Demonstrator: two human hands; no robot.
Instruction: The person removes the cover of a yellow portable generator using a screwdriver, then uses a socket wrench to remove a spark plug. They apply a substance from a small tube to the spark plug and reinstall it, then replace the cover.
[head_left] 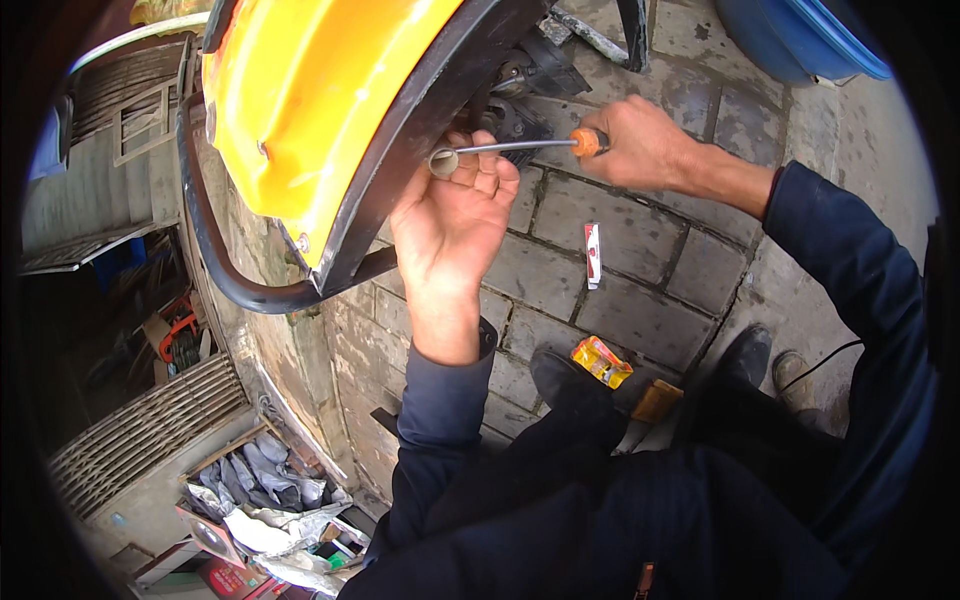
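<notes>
My right hand (640, 145) is closed round the orange and black handle of a screwdriver (530, 145). Its long metal shaft points left, and the tip meets a small, round, hollow piece (443, 161) with a pale inside. Palm up, my left hand (455, 215) curls its fingers round that piece, partly hiding it. Both hands are beside the black lower edge of a yellow vehicle body panel (330, 90). Dark mechanical parts (515, 115) show behind my left fingers, partly in shadow.
A curved black tube bar (215, 255) runs along the panel's left. On the paving lie a small red and white packet (592, 255), a yellow packet (602, 361) and a brown block (657, 401). A blue tub (780, 40) stands far right; piled clutter (285, 500) lies lower left.
</notes>
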